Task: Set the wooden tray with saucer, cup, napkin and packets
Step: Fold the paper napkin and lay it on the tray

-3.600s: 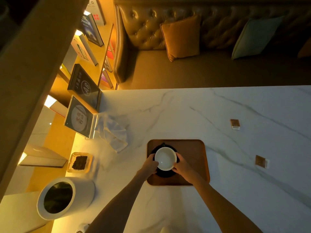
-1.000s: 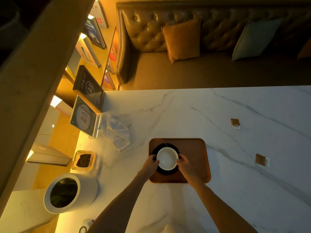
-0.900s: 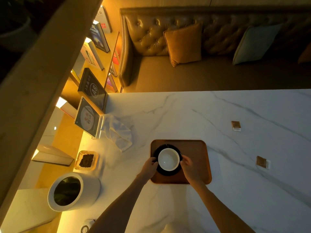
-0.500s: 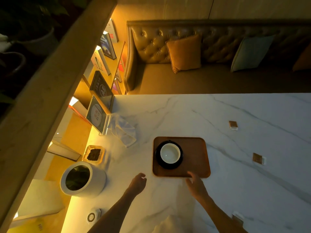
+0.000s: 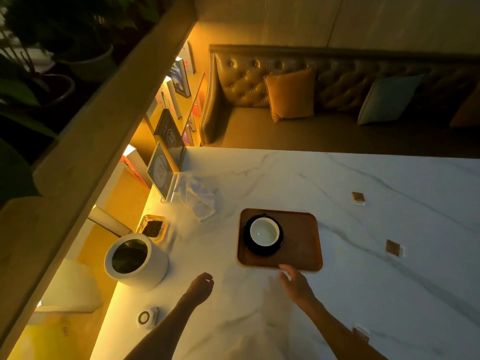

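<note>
A wooden tray lies on the white marble table. In its left half sits a black saucer with a white cup on it. A crumpled white napkin lies on the table to the tray's upper left. Brown packets lie to the right: one far, one mid, one near my right forearm. My left hand hovers over the table below and left of the tray, fingers loosely curled, empty. My right hand is open just below the tray's near edge.
A white round planter stands at the table's left edge, with a small glass dish of dark material behind it and a small round white device in front. A framed card stand is by the napkin. A leather sofa lies beyond.
Both hands have let go of the cup and saucer and drawn back toward me off the tray. The view has tilted up and back; the cup and saucer stay on the tray.
</note>
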`<action>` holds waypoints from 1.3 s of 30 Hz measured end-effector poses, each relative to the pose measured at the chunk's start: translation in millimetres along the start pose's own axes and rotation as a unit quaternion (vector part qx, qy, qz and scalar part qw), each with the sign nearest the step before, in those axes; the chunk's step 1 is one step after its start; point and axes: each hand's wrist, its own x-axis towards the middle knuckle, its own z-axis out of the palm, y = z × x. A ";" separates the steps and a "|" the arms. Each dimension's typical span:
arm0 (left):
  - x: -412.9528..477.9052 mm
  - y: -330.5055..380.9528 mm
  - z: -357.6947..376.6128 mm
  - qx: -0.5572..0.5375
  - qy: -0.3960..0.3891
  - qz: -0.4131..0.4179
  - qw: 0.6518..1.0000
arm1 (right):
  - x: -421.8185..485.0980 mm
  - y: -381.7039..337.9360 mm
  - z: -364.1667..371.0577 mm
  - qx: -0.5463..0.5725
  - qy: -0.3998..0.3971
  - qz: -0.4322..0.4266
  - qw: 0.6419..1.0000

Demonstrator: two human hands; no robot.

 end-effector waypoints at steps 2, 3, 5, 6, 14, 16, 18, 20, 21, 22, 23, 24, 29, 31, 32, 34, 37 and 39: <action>1.3 -0.1 -7.7 -0.014 0.011 0.004 1.000 | 8.1 -19.4 -3.2 -0.011 -0.007 -0.021 1.000; 1.9 0.1 -12.9 -0.024 0.013 0.004 1.000 | 13.5 -30.8 -4.3 -0.024 -0.013 -0.035 0.999; 2.9 1.1 -25.1 -0.043 0.019 -0.002 0.999 | 24.9 -54.6 -5.0 -0.057 -0.024 -0.066 0.996; 4.3 1.8 -31.4 -0.050 0.024 -0.001 0.998 | 30.5 -66.7 -5.0 -0.071 -0.029 -0.078 0.994; 35.2 4.9 -83.6 -0.099 0.097 0.007 0.990 | 90.0 -167.2 16.0 -0.194 -0.072 -0.145 0.968; 49.2 8.8 -95.3 -0.117 0.113 0.001 0.987 | 107.8 -190.8 26.4 -0.236 -0.084 -0.163 0.954; 66.5 14.4 -105.5 -0.152 0.125 -0.016 0.980 | 127.0 -211.8 38.3 -0.273 -0.088 -0.176 0.942; 87.1 20.7 -112.6 -0.173 0.128 -0.017 0.976 | 146.8 -228.5 51.7 -0.298 -0.083 -0.177 0.934; 98.1 23.4 -115.2 -0.184 0.132 -0.022 0.974 | 156.7 -235.0 58.4 -0.306 -0.078 -0.175 0.932; 109.7 26.5 -117.8 -0.200 0.132 -0.033 0.970 | 167.1 -240.1 65.1 -0.312 -0.072 -0.172 0.931; 120.8 29.2 -119.8 -0.216 0.130 -0.047 0.967 | 177.7 -244.2 71.5 -0.318 -0.065 -0.169 0.931; 132.6 31.5 -122.1 -0.233 0.130 -0.061 0.962 | 188.4 -247.6 77.6 -0.325 -0.056 -0.169 0.929; 180.6 38.9 -125.1 -0.326 0.118 -0.134 0.928 | 236.2 -254.4 101.6 -0.347 -0.025 -0.148 0.926; 194.7 41.7 -122.8 -0.353 0.118 -0.160 0.914 | 252.0 -253.2 109.8 -0.329 -0.025 -0.123 0.936; 198.7 43.5 -120.1 -0.366 0.120 -0.168 0.908 | 256.3 -252.1 112.9 -0.314 -0.026 -0.109 0.943; 210.1 46.6 -116.3 -0.380 0.121 -0.174 0.901 | 269.1 -248.5 123.7 -0.294 -0.026 -0.087 0.952; 221.8 48.3 -110.0 -0.349 0.117 -0.181 0.912 | 278.3 -240.7 136.4 -0.315 -0.027 -0.080 0.945; 223.9 49.4 -107.7 -0.321 0.114 -0.196 0.920 | 281.0 -238.7 141.2 -0.317 -0.019 -0.071 0.946</action>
